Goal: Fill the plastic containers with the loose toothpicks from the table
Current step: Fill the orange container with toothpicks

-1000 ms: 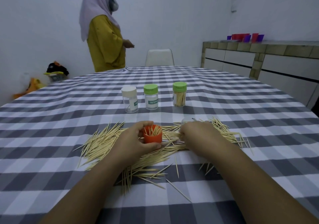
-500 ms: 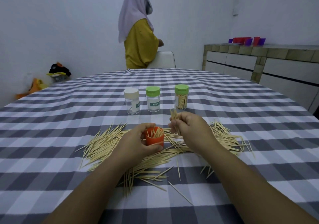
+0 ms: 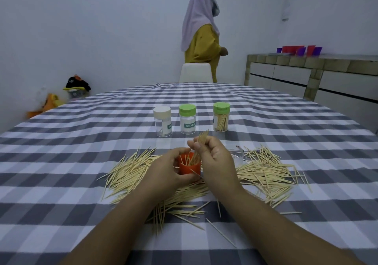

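Right hand point(image 3: 214, 158) pinches a small bundle of toothpicks point(image 3: 199, 146) between thumb and curled fingers, holding it tilted, with the lower tips dipping into the mouth of the orange container point(image 3: 189, 167) just to its left and the upper tips fanning out above the knuckles. Left hand point(image 3: 169, 170) is wrapped around the orange container from its left side, thumb and fingers curled about the wall, keeping it upright on the checked tablecloth point(image 3: 81, 162); a few toothpicks already stand inside it.

Loose toothpicks point(image 3: 266, 172) lie scattered on the cloth to the right of the right hand, with another spread to the left of the left hand and more under and behind both wrists, toward the person. A small clear object just right of the right hand is too blurred to identify.

Beyond the hands, three capped jars stand in a row: a white-capped jar point(image 3: 162, 121) to the left, looking nearly empty, a green-capped jar point(image 3: 187, 119) straight ahead with a label facing the camera, and a second green-capped jar point(image 3: 221, 117) to the right, packed with toothpicks.

Farther off, a white chair point(image 3: 196, 72) stands at the far edge of the table, and a person in a yellow garment point(image 3: 201, 37) stands behind it.
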Motion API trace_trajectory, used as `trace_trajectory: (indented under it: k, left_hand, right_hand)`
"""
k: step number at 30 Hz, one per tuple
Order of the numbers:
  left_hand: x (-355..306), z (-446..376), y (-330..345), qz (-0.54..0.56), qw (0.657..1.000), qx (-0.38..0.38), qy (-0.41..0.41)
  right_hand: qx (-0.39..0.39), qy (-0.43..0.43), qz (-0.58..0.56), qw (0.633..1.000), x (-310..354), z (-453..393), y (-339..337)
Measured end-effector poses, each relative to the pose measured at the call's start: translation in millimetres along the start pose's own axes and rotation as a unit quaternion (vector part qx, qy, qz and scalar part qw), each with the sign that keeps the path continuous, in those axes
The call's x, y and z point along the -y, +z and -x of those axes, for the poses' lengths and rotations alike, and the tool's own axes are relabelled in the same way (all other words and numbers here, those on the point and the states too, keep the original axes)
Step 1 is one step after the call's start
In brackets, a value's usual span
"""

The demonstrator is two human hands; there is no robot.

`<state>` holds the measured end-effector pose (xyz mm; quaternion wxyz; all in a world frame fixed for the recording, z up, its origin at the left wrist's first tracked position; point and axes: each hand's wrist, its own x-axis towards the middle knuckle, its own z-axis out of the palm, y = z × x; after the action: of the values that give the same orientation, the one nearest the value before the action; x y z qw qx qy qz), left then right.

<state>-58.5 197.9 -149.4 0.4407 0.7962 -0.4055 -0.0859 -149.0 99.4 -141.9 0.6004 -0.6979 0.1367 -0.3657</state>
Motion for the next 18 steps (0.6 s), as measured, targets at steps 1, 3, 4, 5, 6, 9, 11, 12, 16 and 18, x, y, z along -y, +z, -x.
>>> trace_trajectory:
  k: [1, 3, 4, 5, 6, 9, 11, 12, 16, 18]
  left_hand:
    - [0.2, 0.0, 0.0, 0.001, 1.000, -0.002, 0.000]
    - [0.3, 0.0, 0.2, 0.003, 1.000, -0.003, 0.001]
    - [0.0, 0.2, 0.3, 0.003, 1.000, -0.002, 0.000]
    - [-0.5, 0.2, 0.3, 0.003, 1.000, 0.000, 0.000]
    - [-0.5, 0.1, 0.3, 0.004, 1.000, 0.001, -0.001]
    - [0.3, -0.3, 0.5, 0.006, 1.000, 0.003, -0.004]
    - [0.3, -0.1, 0.9, 0.008, 1.000, 0.004, -0.003]
    - [0.5, 0.2, 0.9, 0.010, 1.000, 0.004, -0.003]
    - [2.1, -0.2, 0.5, 0.000, 1.000, 0.001, 0.002]
    - [3.4, -0.9, 0.2, -0.005, 1.000, 0.001, 0.002]
  right_hand:
    - [-0.005, 0.004, 0.009, 1.000, -0.9, -0.8, -0.2]
    - [-0.007, 0.020, 0.020, 1.000, -1.7, -2.4, -1.4]
    - [-0.005, 0.027, 0.023, 0.999, -1.6, -3.0, -2.1]
    - [-0.003, 0.033, 0.025, 0.999, -1.4, -3.5, -2.7]
    - [-0.004, 0.038, 0.026, 0.999, -1.0, -3.8, -3.1]
    - [-0.004, 0.048, 0.035, 0.998, 1.4, -4.2, -4.3]
    - [0.009, 0.061, 0.045, 0.997, 1.7, -4.5, -4.9]
    - [0.020, 0.066, 0.059, 0.996, 1.6, -4.6, -5.5]
    - [0.073, 0.088, 0.114, 0.987, 0.9, -5.5, -7.1]
    - [0.090, 0.096, 0.118, 0.984, 2.9, -5.5, -7.1]
